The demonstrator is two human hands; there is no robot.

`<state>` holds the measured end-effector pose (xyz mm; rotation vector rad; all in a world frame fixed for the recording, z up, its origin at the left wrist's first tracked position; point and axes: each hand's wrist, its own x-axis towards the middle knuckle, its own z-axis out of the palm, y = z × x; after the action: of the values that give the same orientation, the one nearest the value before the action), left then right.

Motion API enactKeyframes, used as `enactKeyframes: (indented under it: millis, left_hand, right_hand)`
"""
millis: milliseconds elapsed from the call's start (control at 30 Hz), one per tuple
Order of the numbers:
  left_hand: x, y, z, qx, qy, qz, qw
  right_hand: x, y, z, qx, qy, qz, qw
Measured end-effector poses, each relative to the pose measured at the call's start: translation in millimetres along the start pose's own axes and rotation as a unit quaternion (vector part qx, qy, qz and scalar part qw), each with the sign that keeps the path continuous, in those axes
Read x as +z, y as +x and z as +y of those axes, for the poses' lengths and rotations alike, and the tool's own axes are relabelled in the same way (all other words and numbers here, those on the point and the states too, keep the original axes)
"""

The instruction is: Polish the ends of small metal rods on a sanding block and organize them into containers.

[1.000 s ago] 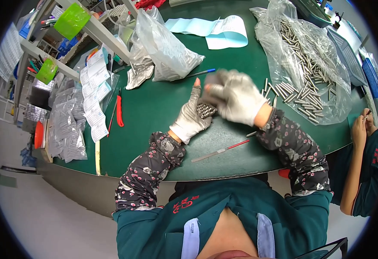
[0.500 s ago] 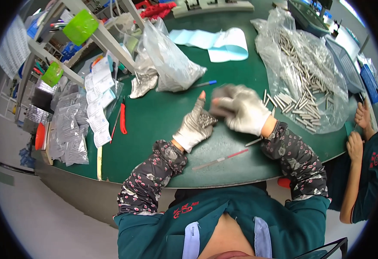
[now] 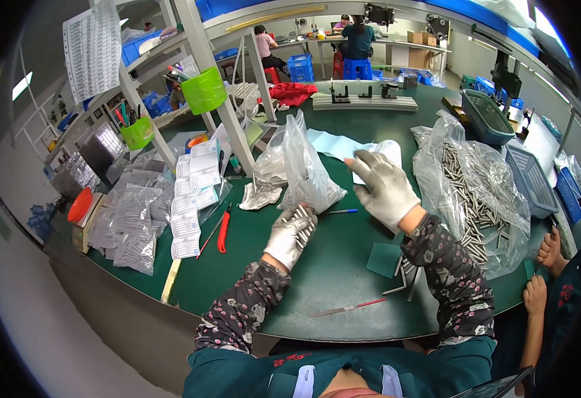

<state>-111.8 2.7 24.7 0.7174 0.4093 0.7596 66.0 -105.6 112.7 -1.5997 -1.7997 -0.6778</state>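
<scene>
My left hand (image 3: 290,235), in a whitish glove, is closed around a bunch of short metal pins (image 3: 305,224). It is beside the lower edge of a clear plastic bag (image 3: 307,176) standing on the green table. My right hand (image 3: 388,191), gloved too, is raised over the table with its fingers spread and nothing seen in them. Under its wrist a dark edge of something shows, mostly hidden. Nearer to me lie a green square pad (image 3: 383,259) and a few loose metal pins (image 3: 395,289), partly covered by my right sleeve.
A large clear bag of metal pins (image 3: 469,205) lies at the right, by a grey-blue basket (image 3: 532,182). Filled small bags (image 3: 128,219), paper sheets (image 3: 186,225) and a red-handled tool (image 3: 224,229) are at the left. A co-worker's hands (image 3: 542,272) are at the right edge.
The view has tilted up toward the room. My hands have parted: the left is now by the plastic bag with pins in it, and the right has left the blurred dark thing and opened.
</scene>
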Motion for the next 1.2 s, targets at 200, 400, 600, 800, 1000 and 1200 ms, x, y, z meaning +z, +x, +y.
enactKeyframes:
  millis: [200, 400, 600, 800, 1000, 1200]
  left_hand:
    - [21.8, 14.0, 76.5, 0.145, -0.010, -0.152, 0.978]
    - [78.4, 50.1, 123.4, 0.212, 0.064, -0.187, 0.957]
    - [107.4, 88.0, 125.8, 0.165, 0.590, -0.189, 0.768]
    - [98.8, 127.5, 104.5, 0.059, 0.914, -0.287, 0.283]
    - [97.5, 124.7, 100.3, 0.088, 0.921, -0.252, 0.283]
    - [98.7, 77.5, 131.5, 0.420, 0.633, -0.226, 0.610]
  right_hand:
    - [32.1, 76.9, -1.0, -0.092, -0.057, -0.008, 0.994]
    - [35.9, 80.5, 19.1, -0.060, -0.197, -0.189, 0.960]
    - [29.4, 65.1, 40.2, -0.055, -0.207, -0.140, 0.967]
    - [29.5, 68.1, 41.4, -0.096, -0.236, -0.145, 0.956]
    - [36.6, 64.7, 54.5, -0.069, -0.157, -0.103, 0.980]
    - [-32.4, 32.6, 39.5, 0.036, 0.008, -0.087, 0.996]
